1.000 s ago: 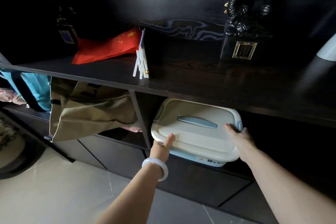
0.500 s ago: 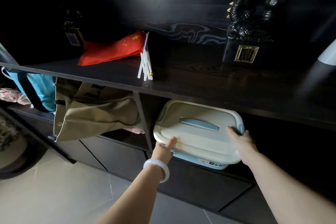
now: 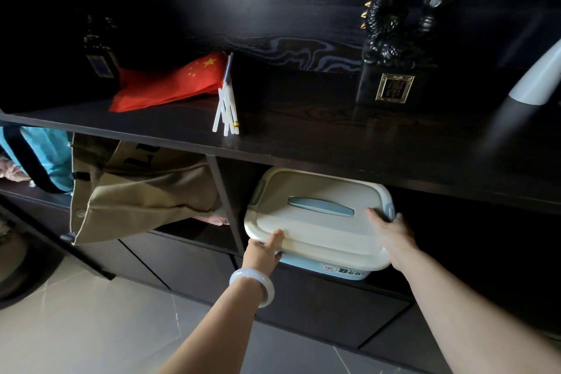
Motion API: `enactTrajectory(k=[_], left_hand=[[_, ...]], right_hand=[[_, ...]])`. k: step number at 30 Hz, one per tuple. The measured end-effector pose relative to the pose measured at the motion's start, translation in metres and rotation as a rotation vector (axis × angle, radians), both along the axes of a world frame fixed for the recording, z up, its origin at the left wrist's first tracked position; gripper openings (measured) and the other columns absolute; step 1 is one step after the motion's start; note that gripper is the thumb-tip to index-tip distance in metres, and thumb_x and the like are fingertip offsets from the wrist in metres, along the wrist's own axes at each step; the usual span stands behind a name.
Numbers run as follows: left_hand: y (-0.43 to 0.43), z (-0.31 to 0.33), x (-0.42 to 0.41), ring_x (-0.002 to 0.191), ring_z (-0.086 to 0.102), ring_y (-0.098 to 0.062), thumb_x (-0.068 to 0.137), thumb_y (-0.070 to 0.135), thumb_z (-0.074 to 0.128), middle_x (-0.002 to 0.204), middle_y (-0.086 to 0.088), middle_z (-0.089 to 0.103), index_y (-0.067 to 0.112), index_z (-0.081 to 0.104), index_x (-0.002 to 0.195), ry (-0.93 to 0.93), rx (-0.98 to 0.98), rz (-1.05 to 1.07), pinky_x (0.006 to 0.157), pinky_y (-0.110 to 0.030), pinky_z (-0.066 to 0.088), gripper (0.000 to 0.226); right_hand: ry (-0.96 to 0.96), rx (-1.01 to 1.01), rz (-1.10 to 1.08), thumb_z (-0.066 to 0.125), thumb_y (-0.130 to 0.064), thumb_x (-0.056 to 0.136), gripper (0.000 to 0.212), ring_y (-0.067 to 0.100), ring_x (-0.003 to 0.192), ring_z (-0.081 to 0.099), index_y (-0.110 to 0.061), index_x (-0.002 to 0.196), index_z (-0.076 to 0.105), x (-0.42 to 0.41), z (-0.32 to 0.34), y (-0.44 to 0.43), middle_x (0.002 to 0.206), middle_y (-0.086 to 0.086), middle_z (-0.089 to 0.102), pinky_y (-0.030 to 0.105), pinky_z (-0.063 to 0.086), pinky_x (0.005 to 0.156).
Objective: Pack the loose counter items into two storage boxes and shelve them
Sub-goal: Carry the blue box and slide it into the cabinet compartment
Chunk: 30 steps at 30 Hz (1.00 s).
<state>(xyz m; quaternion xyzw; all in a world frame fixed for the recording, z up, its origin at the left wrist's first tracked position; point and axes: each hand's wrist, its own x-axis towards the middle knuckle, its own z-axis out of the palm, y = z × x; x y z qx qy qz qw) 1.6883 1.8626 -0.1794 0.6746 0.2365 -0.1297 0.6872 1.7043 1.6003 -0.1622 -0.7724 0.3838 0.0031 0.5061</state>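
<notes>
Storage box point(image 3: 318, 222) sits partly inside the open compartment under the dark counter point(image 3: 303, 143), just right of the vertical divider point(image 3: 226, 200). Its rear half lies beneath the counter edge and its front end projects past the shelf front. The cream lid point(image 3: 303, 231) is on, with the blue carry handle point(image 3: 320, 206) lying flat in its recess.

We hold the box at both front corners. The left hand point(image 3: 262, 252) grasps the near-left corner, thumb on top of the lid and the other digits tucked under the rim. The right hand point(image 3: 391, 234) grasps the right end, thumb laid across the lid and palm against the side beside the blue latch point(image 3: 390, 211).

We judge the step in hand to be shelving this box, near the close of the task; no second box is in view.

The next move calls for a level, straight push until the front face sits inside the shelf line. We keep the left corner off the divider, beyond which a canvas bag point(image 3: 136, 188) hangs. Small flags point(image 3: 170, 85) lying on the counter need no handling for this step.
</notes>
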Motion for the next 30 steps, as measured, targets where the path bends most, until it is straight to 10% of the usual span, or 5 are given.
enactTrajectory(k=[4,8,19,26,30], left_hand=[[0.0,-0.002,0.001,0.095,0.062,-0.025,0.087,0.03,0.072,0.101,-0.009,0.061,0.018,0.056,0.091,-0.012,0.019,-0.033,0.096,-0.046,0.053,0.021],[0.002,-0.003,-0.001,0.073,0.061,-0.01,0.096,0.023,0.061,0.08,-0.003,0.05,0.003,0.061,0.105,0.001,0.087,-0.078,0.063,-0.006,0.05,0.022],[0.0,0.013,-0.007,0.081,0.066,-0.012,0.087,0.043,0.068,0.078,-0.002,0.053,0.01,0.059,0.093,-0.007,0.1,-0.073,0.097,-0.036,0.048,0.034],[0.006,0.021,-0.01,0.086,0.07,-0.026,0.085,0.054,0.066,0.077,-0.002,0.058,0.01,0.066,0.084,0.065,0.182,-0.132,0.093,-0.036,0.049,0.044],[0.004,0.029,-0.016,0.059,0.05,-0.022,0.09,0.061,0.052,0.062,-0.004,0.047,0.005,0.064,0.101,0.047,0.385,-0.181,0.059,-0.029,0.037,0.058]], right_hand=[[0.006,-0.016,0.006,0.062,-0.055,0.085,0.092,0.033,0.139,0.035,-0.011,0.153,0.019,-0.001,0.001,-0.001,0.155,0.014,0.029,0.039,0.033,0.111],[0.013,-0.022,0.003,0.061,-0.057,0.085,0.092,0.033,0.138,0.035,-0.012,0.153,0.019,-0.002,0.001,0.0,0.155,0.014,0.029,0.039,0.033,0.111],[0.07,-0.067,0.053,0.059,-0.055,0.087,0.09,0.034,0.138,0.035,-0.009,0.153,0.019,0.001,0.009,0.001,0.154,0.016,0.03,0.039,0.032,0.11],[0.141,-0.098,0.114,0.061,-0.05,0.088,0.072,0.036,0.118,0.053,-0.002,0.138,0.039,-0.008,0.021,0.003,0.134,0.021,0.05,0.038,0.045,0.093],[0.203,-0.217,0.226,0.05,-0.05,0.094,0.067,0.036,0.113,0.055,-0.004,0.141,0.034,-0.024,0.03,0.004,0.132,0.023,0.051,0.033,0.044,0.082]])
